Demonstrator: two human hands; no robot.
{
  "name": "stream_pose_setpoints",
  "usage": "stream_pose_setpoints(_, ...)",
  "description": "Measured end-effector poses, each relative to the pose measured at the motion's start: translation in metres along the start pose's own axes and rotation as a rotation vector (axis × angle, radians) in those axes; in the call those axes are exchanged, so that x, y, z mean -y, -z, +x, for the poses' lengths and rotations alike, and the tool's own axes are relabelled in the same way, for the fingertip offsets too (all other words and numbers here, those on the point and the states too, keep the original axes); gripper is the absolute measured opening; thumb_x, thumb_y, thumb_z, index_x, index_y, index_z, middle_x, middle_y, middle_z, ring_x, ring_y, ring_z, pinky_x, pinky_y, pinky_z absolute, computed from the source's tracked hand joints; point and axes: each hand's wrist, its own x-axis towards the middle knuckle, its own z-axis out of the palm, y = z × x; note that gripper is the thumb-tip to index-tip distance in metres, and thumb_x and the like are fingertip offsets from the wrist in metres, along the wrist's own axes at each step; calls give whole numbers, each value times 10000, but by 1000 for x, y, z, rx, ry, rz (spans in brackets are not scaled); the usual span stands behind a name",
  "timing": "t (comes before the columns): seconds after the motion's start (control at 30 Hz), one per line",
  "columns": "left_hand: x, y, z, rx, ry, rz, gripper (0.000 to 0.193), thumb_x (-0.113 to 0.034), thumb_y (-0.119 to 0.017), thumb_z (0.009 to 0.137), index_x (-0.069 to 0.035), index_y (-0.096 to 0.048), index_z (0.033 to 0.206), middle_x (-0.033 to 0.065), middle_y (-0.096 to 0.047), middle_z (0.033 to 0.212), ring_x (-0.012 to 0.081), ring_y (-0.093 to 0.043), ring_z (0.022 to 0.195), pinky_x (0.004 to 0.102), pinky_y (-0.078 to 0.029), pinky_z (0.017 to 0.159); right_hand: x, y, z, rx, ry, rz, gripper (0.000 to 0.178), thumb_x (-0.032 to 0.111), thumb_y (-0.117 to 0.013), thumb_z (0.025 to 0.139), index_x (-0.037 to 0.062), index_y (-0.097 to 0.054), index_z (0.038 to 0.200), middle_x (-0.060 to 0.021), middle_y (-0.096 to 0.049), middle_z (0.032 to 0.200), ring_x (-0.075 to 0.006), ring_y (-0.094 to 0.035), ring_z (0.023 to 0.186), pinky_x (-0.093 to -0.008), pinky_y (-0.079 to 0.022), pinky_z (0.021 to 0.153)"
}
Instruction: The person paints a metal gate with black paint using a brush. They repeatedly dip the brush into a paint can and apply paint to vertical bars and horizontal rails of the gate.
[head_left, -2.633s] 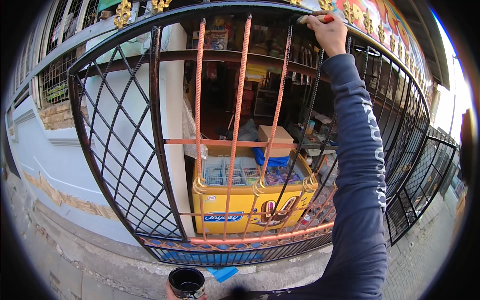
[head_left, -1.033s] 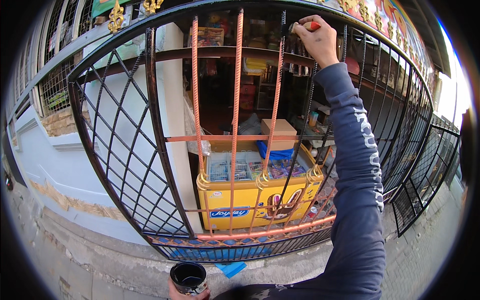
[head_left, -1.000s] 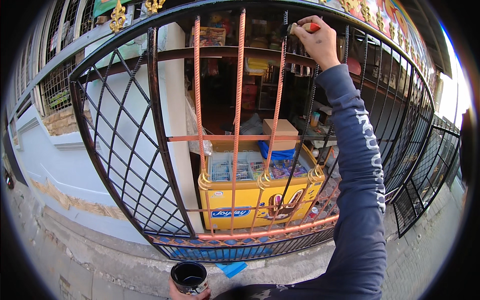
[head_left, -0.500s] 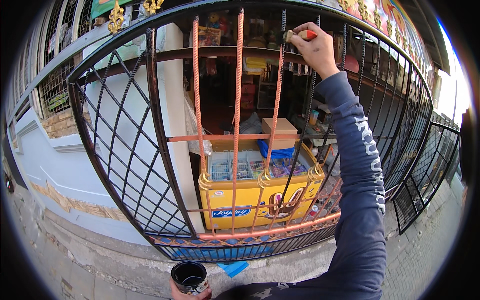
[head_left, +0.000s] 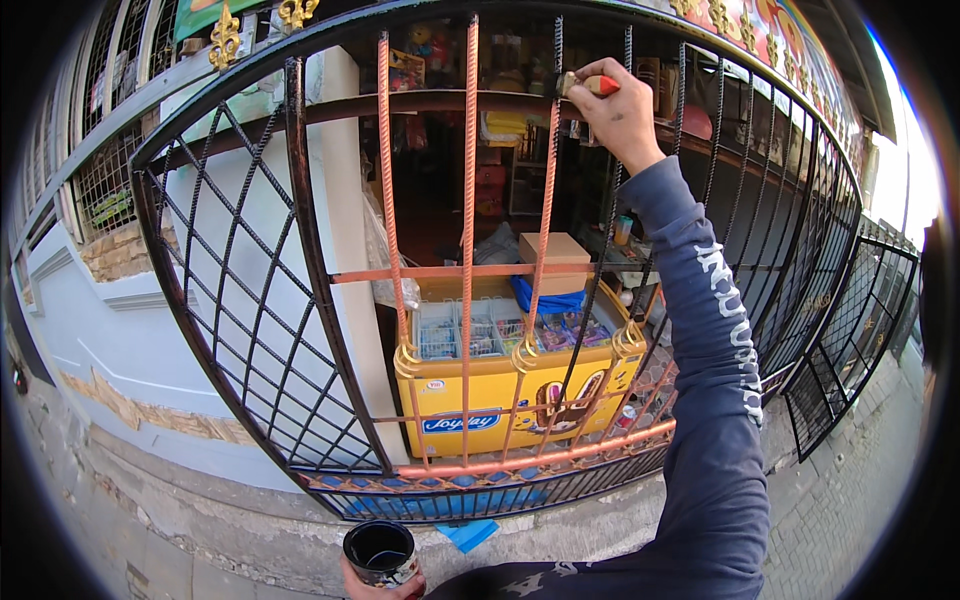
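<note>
My right hand is raised and closed around a paintbrush with a red handle end. Its bristles touch an upright twisted bar of the metal grille, near the upper crossbar. Above the bristles that bar is black; lower down it is copper-coloured. Two copper-coloured bars, one of them this bar, stand to the left, while bars to the right are black. Low at the bottom edge, my left hand grips a can with a dark inside, held upright; some of its fingers are out of view.
Behind the grille stands a yellow chest freezer with a cardboard box and blue cloth on top. A lattice panel spans the left, beside a pale wall. A blue scrap lies on the ledge. Another black gate stands right.
My right hand has moved slightly down along the same bar with the paintbrush, and black now reaches lower on it. The left hand holds the can in about the same place.
</note>
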Motion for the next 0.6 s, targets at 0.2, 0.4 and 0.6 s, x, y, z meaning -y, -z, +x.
stream_pose_setpoints(0.2,-9,-1,1,34,49,-82,928,-188,-993,562,-24,-515,1341,129,-680,1180,250,-674,1039,394,-556,909,3,-1,-14,-149,53,68,234,144,-758,777,14,-683,957,-174,-718,880,-337,-709,834,-393,-557,787)
stream_pose_setpoints(0.4,-13,-1,3,13,7,-20,923,-197,-993,565,-27,-517,1338,129,-681,1180,250,-675,1041,401,-560,905,2,0,-15,-122,-20,69,210,153,-765,791,21,-697,940,-156,-735,862,-261,-723,801,-344,-568,784)
stream_pose_setpoints(0.6,-10,2,5,16,26,53,932,-214,-1002,539,-28,-540,1328,134,-689,1183,251,-680,1044,401,-561,910,-32,9,23,-100,-276,224,198,134,-767,802,36,-748,974,-83,-757,846,-128,-721,776,-288,-574,727)
